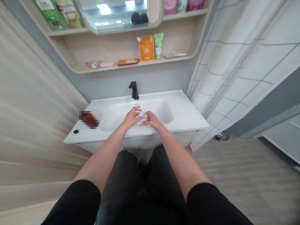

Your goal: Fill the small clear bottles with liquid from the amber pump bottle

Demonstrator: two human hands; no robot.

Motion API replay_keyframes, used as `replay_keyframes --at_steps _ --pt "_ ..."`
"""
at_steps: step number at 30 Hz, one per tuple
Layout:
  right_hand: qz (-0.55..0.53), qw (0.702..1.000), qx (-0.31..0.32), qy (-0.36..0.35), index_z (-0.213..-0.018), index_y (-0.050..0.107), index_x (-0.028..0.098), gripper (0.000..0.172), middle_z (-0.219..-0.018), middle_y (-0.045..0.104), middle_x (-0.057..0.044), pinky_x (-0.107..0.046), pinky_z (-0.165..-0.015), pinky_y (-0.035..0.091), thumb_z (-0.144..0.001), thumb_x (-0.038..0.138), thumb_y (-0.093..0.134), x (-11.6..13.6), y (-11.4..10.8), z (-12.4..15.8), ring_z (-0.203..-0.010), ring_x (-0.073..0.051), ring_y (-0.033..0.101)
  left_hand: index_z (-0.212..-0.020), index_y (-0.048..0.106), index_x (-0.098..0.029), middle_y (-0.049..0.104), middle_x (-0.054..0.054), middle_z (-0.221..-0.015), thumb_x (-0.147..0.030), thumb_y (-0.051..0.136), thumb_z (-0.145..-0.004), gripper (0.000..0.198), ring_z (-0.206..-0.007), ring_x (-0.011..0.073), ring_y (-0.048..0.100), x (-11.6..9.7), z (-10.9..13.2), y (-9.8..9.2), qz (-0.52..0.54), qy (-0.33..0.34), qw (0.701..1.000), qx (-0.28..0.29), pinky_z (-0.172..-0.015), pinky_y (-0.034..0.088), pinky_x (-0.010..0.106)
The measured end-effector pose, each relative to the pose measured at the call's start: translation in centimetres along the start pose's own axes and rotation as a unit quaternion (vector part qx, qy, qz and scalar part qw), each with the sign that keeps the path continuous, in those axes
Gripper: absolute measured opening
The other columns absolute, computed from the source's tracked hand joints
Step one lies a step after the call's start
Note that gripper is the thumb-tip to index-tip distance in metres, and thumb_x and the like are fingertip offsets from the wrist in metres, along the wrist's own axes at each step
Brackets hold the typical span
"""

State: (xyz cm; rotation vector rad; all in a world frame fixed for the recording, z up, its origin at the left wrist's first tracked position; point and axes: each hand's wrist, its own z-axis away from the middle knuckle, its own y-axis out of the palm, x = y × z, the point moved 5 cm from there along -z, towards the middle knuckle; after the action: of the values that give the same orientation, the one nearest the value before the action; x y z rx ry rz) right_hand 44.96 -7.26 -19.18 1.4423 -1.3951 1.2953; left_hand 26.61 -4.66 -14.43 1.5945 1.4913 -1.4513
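Over the front of the white sink [164,114], my two hands meet at a small clear plastic container [143,118] with a whitish part near its top. My right hand [152,120] is closed around its right side. Curved fingers and the thumb of my left hand [131,118] reach the container's upper left side, the fingertips somewhat apart. The container's exact kind is too small and blurred to tell, and the fingers cover part of it.
A black faucet [134,90] stands behind the basin. On the left counter lie a pixelated reddish-brown object [89,119] and a small black piece [76,132]. The shelf [112,47] above holds an orange pouch [146,48], a green tube [158,45] and several small packs.
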Motion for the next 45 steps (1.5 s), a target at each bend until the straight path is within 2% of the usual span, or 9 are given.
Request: replay_keyframes --at_steps 4,9,14,22,28,33,36,41,45 --pt "-0.057 0.998 0.012 0.025 -0.115 0.056 0.029 0.071 -0.1 0.066 0.003 -0.035 -0.074 0.058 -0.056 0.043 0.094 -0.1 0.0 0.1 -0.083 -0.021 0.064 -0.147 0.062 -0.024 0.071 0.018 -0.142 -0.035 0.08 -0.081 0.069 -0.124 0.0286 0.071 -0.4 -0.3 0.1 0.034 0.007 0.999 0.03 -0.108 0.056 0.046" --pt "-0.061 0.998 0.01 0.014 -0.115 0.057 0.028 0.071 -0.106 0.066 0.002 -0.034 -0.076 0.057 -0.056 0.041 0.094 0.2 0.0 0.2 -0.082 -0.019 0.062 -0.151 0.06 -0.024 0.067 0.017 -0.147 -0.028 0.087 -0.072 0.083 -0.111 0.0239 0.073 -0.3 -0.1 -0.1 -0.022 0.005 0.999 0.024 -0.109 0.056 0.047" --pt "-0.075 0.997 0.015 0.026 -0.114 0.056 0.029 0.069 -0.106 0.066 0.001 -0.035 -0.075 0.059 -0.057 0.042 0.092 0.5 0.1 0.4 -0.086 -0.021 0.064 -0.15 0.062 -0.026 0.066 0.016 -0.145 -0.026 0.077 -0.076 0.075 -0.112 0.023 0.073 -0.6 -0.2 -0.1 0.029 0.018 0.998 0.045 -0.103 0.058 0.042" --pt "-0.05 0.998 0.01 0.022 -0.114 0.058 0.029 0.069 -0.103 0.067 0.002 -0.035 -0.072 0.059 -0.056 0.043 0.094 0.4 0.0 0.5 -0.081 -0.019 0.062 -0.137 0.069 -0.022 0.07 0.002 -0.103 -0.033 0.092 -0.071 0.07 -0.089 0.0171 0.07 0.4 0.4 0.7 -0.049 -0.017 0.997 -0.058 -0.094 0.057 0.035" --pt "-0.024 1.0 0.006 0.015 -0.112 0.06 0.027 0.064 -0.101 0.068 0.001 -0.034 -0.075 0.058 -0.06 0.045 0.094 0.6 0.1 0.4 -0.084 -0.02 0.063 -0.142 0.07 -0.02 0.076 0.008 -0.109 -0.033 0.084 -0.081 0.064 -0.103 0.0222 0.074 1.3 0.3 1.0 0.022 -0.011 1.0 -0.003 -0.105 0.056 0.041" --pt "-0.006 1.0 0.001 0.013 -0.114 0.06 0.027 0.066 -0.1 0.066 0.001 -0.034 -0.074 0.056 -0.06 0.042 0.095 1.4 0.0 0.7 -0.084 -0.02 0.06 -0.136 0.074 -0.02 0.071 0.004 -0.103 -0.034 0.092 -0.073 0.066 -0.093 0.0184 0.071 1.1 0.3 0.8 -0.024 -0.01 0.997 -0.077 -0.099 0.057 0.037" --pt "-0.003 1.0 0.009 0.017 -0.115 0.061 0.027 0.067 -0.1 0.066 0.002 -0.034 -0.075 0.056 -0.059 0.04 0.095 1.5 0.0 0.8 -0.085 -0.021 0.061 -0.127 0.079 -0.018 0.071 0.003 -0.096 -0.035 0.093 -0.073 0.058 -0.088 0.0177 0.069 0.8 0.6 0.7 -0.044 -0.025 0.995 -0.086 -0.097 0.058 0.037" --pt "-0.012 0.999 0.033 0.002 -0.115 0.062 0.027 0.069 -0.102 0.067 0.002 -0.034 -0.079 0.055 -0.058 0.041 0.097 0.9 0.4 0.6 -0.087 -0.021 0.061 -0.136 0.075 -0.019 0.078 0.008 -0.108 -0.039 0.087 -0.081 0.06 -0.105 0.0233 0.075 0.8 1.8 0.6 -0.02 -0.002 0.999 -0.046 -0.109 0.058 0.044" --pt "-0.024 0.999 0.022 0.004 -0.115 0.061 0.027 0.071 -0.103 0.068 0.002 -0.034 -0.078 0.055 -0.058 0.047 0.097 -0.4 0.3 0.2 -0.084 -0.02 0.062 -0.159 0.058 -0.026 0.075 0.014 -0.142 -0.042 0.077 -0.092 0.071 -0.138 0.0276 0.068 1.8 4.3 -2.6 -0.089 0.018 0.995 -0.047 -0.121 0.053 0.05"
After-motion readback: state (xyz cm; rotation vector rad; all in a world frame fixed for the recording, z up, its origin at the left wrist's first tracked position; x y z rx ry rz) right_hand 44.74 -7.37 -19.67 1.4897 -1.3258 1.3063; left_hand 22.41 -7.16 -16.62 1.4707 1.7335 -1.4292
